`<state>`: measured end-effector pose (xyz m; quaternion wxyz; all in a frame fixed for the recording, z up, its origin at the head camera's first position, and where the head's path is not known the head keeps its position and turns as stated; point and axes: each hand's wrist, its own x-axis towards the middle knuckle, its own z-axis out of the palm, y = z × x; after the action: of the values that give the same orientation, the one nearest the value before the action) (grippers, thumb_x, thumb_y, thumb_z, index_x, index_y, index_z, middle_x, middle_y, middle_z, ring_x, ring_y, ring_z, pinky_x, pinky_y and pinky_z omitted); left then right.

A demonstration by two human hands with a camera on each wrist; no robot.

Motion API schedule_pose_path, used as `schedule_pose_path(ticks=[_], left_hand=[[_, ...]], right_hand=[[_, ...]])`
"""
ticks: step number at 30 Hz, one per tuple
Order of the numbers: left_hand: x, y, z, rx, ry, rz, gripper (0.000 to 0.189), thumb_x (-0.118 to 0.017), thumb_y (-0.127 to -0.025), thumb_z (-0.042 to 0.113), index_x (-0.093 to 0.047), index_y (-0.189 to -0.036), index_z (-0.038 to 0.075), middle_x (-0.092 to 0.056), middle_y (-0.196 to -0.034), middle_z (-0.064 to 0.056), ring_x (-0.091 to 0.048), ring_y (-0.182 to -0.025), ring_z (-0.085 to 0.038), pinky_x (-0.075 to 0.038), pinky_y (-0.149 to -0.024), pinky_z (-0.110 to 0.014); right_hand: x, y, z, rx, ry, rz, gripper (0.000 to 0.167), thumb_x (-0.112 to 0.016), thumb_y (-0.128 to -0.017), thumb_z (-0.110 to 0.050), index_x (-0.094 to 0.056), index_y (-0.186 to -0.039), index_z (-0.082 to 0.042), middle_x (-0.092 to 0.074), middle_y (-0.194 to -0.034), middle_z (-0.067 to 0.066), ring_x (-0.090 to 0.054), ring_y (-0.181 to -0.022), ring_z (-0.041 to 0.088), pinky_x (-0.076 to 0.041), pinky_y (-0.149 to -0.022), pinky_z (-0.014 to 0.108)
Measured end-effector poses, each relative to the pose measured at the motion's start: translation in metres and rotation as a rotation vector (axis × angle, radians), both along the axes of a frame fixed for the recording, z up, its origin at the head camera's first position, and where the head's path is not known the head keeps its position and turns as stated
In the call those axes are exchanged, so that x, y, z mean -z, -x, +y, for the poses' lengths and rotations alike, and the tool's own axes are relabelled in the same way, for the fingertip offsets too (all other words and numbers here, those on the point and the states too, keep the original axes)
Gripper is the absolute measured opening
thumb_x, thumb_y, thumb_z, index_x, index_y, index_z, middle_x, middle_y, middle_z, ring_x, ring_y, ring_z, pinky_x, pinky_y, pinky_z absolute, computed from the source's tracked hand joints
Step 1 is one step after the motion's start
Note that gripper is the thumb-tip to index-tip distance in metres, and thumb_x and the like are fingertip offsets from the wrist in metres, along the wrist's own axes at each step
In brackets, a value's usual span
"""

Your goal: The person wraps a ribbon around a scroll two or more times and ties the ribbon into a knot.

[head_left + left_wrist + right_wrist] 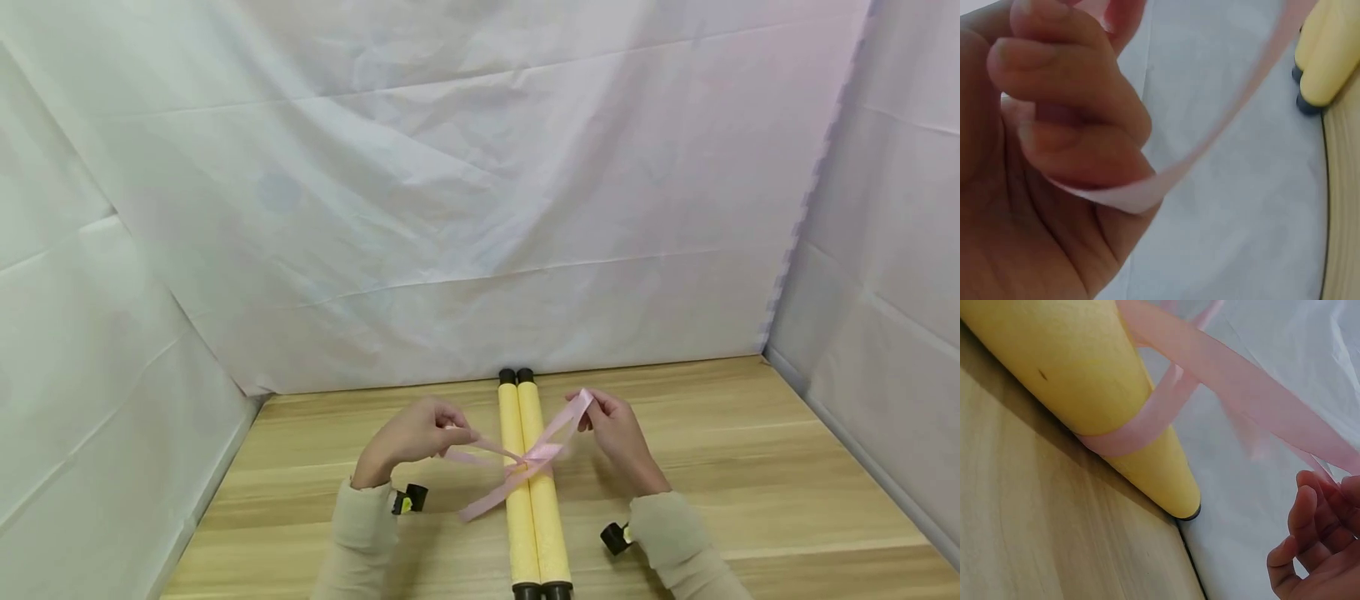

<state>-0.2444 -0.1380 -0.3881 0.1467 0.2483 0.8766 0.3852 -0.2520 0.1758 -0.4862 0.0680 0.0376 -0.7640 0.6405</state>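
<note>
Two yellow rods (537, 517) with black end caps lie side by side, and a pink ribbon (542, 452) crosses over them near the middle. To their left, my left hand (417, 435) pinches part of the ribbon between thumb and fingers; in the left wrist view a strand (1147, 192) also passes around the curled fingers (1085, 153). On the other side, my right hand (613, 425) pinches a raised loop of ribbon. In the right wrist view, a ribbon band (1138, 434) wraps around a rod. One ribbon tail hangs toward the lower left over the rods.
The wood-grain table (750, 467) is bounded by a white cloth (450, 208) at the back and white panels on both sides. Small black devices (615, 537) sit at each wrist, beside the beige sleeves (675, 533).
</note>
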Motion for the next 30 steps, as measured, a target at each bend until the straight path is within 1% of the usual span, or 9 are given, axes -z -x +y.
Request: schedule_pose_path(ticks=[2, 4, 9, 12, 14, 17, 20, 25, 30], left_hand=[[-0.003, -0.001, -0.006, -0.033, 0.028, 0.016, 0.017, -0.071, -0.092, 0.030, -0.072, -0.080, 0.019, -0.053, -0.059, 0.005, -0.043, -0.048, -0.008, -0.034, -0.046, -0.023], [-0.005, -0.001, -0.013, -0.065, 0.044, 0.030, 0.019, -0.072, -0.091, 0.029, -0.070, -0.076, 0.017, -0.050, -0.060, 0.005, -0.040, -0.049, -0.009, -0.034, -0.047, -0.024], [-0.005, -0.001, -0.028, -0.120, 0.083, 0.088, 0.023, -0.072, -0.091, 0.026, -0.065, -0.071, 0.017, -0.045, -0.065, 0.005, -0.032, -0.054, -0.010, -0.030, -0.051, -0.024], [-0.001, 0.000, -0.037, -0.136, 0.108, 0.128, 0.023, -0.071, -0.092, 0.026, -0.064, -0.071, 0.018, -0.044, -0.065, 0.006, -0.033, -0.055, -0.009, -0.031, -0.053, -0.024], [0.003, 0.001, -0.043, -0.134, 0.112, 0.154, 0.022, -0.070, -0.093, 0.025, -0.065, -0.073, 0.018, -0.043, -0.064, 0.005, -0.033, -0.054, -0.008, -0.032, -0.053, -0.024], [0.009, 0.002, -0.052, -0.126, 0.114, 0.189, 0.020, -0.069, -0.094, 0.023, -0.067, -0.076, 0.015, -0.042, -0.063, 0.003, -0.031, -0.052, -0.007, -0.032, -0.052, -0.024], [0.015, 0.003, -0.061, -0.141, 0.119, 0.222, 0.017, -0.070, -0.093, 0.022, -0.069, -0.080, 0.012, -0.040, -0.061, 0.004, -0.031, -0.051, -0.006, -0.033, -0.053, -0.025], [0.022, 0.003, -0.070, -0.196, 0.106, 0.244, 0.013, -0.071, -0.093, 0.022, -0.070, -0.082, 0.015, -0.035, -0.059, 0.006, -0.029, -0.051, -0.006, -0.032, -0.055, -0.024], [0.028, 0.003, -0.076, -0.195, 0.080, 0.281, 0.013, -0.071, -0.093, 0.022, -0.069, -0.082, 0.014, -0.033, -0.057, 0.007, -0.028, -0.050, -0.005, -0.032, -0.054, -0.023]], right_hand=[[-0.001, 0.000, 0.002, 0.004, 0.005, 0.007, 0.031, -0.047, -0.106, -0.019, -0.069, -0.113, 0.002, -0.061, -0.077, 0.009, -0.056, -0.071, 0.020, -0.052, -0.068, 0.034], [-0.001, 0.000, 0.004, 0.014, 0.005, 0.003, 0.031, -0.048, -0.106, -0.020, -0.070, -0.113, 0.001, -0.061, -0.077, 0.007, -0.057, -0.071, 0.020, -0.052, -0.069, 0.034], [-0.003, 0.001, 0.010, 0.031, 0.007, -0.004, 0.034, -0.048, -0.106, -0.023, -0.070, -0.113, 0.002, -0.061, -0.076, 0.009, -0.057, -0.069, 0.016, -0.051, -0.070, 0.033], [-0.003, 0.000, 0.016, 0.043, 0.016, 0.002, 0.036, -0.048, -0.106, -0.024, -0.069, -0.114, 0.003, -0.061, -0.075, 0.009, -0.057, -0.069, 0.016, -0.052, -0.070, 0.033], [-0.002, 0.000, 0.022, 0.053, 0.012, 0.002, 0.038, -0.048, -0.106, -0.026, -0.069, -0.115, 0.005, -0.062, -0.075, 0.007, -0.058, -0.069, 0.015, -0.052, -0.071, 0.032], [-0.002, -0.002, 0.031, 0.072, 0.001, -0.005, 0.041, -0.047, -0.106, -0.028, -0.067, -0.116, 0.006, -0.062, -0.074, 0.003, -0.058, -0.069, 0.014, -0.052, -0.070, 0.031], [-0.001, -0.003, 0.040, 0.087, -0.020, -0.023, 0.045, -0.046, -0.106, -0.032, -0.066, -0.118, 0.006, -0.063, -0.074, 0.000, -0.058, -0.069, 0.013, -0.051, -0.069, 0.030], [-0.002, -0.007, 0.053, 0.075, -0.067, -0.057, 0.046, -0.044, -0.107, -0.033, -0.065, -0.122, 0.005, -0.066, -0.078, 0.001, -0.057, -0.072, 0.014, -0.051, -0.069, 0.032], [-0.005, -0.013, 0.067, 0.103, -0.086, -0.080, 0.050, -0.046, -0.105, -0.039, -0.066, -0.118, 0.004, -0.065, -0.077, 0.002, -0.058, -0.073, 0.014, -0.050, -0.070, 0.031]])
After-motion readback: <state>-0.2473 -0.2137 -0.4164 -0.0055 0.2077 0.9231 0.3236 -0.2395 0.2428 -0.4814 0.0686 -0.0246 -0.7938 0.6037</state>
